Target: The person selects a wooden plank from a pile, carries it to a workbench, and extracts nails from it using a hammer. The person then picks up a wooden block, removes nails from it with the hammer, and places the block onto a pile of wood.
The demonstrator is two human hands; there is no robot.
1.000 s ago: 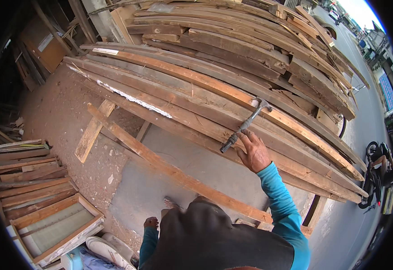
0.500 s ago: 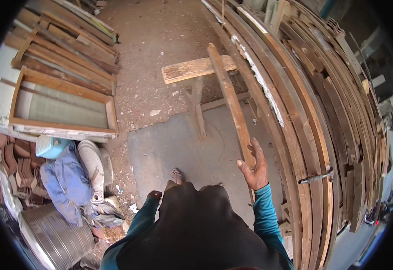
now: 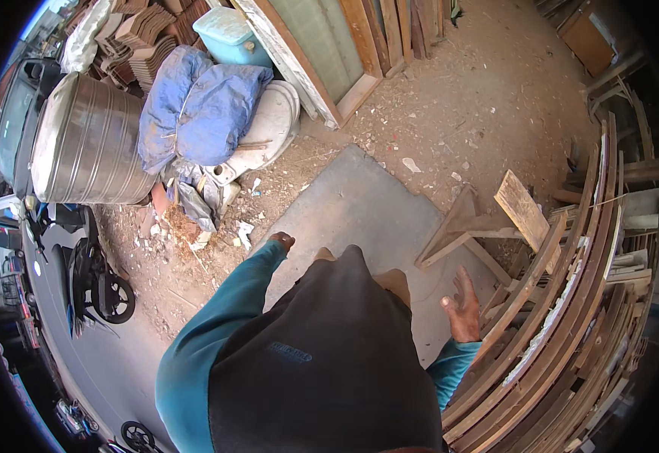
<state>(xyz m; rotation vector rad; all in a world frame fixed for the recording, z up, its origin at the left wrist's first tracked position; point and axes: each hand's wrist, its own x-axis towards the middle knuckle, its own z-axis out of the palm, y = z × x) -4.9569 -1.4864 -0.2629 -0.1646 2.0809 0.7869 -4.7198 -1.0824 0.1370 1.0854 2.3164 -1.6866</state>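
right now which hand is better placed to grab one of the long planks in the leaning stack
Right. The right hand is open, palm out, just beside the leaning planks on that side. The left hand hangs over the concrete slab, away from the wood, with the body between it and the stack.

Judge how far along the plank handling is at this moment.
Done: many long planks lean stacked at the right. In hand: nothing; the right hand is open and empty beside the stack, the left hand hangs free. Left: a short board lies loose across a wooden frame.
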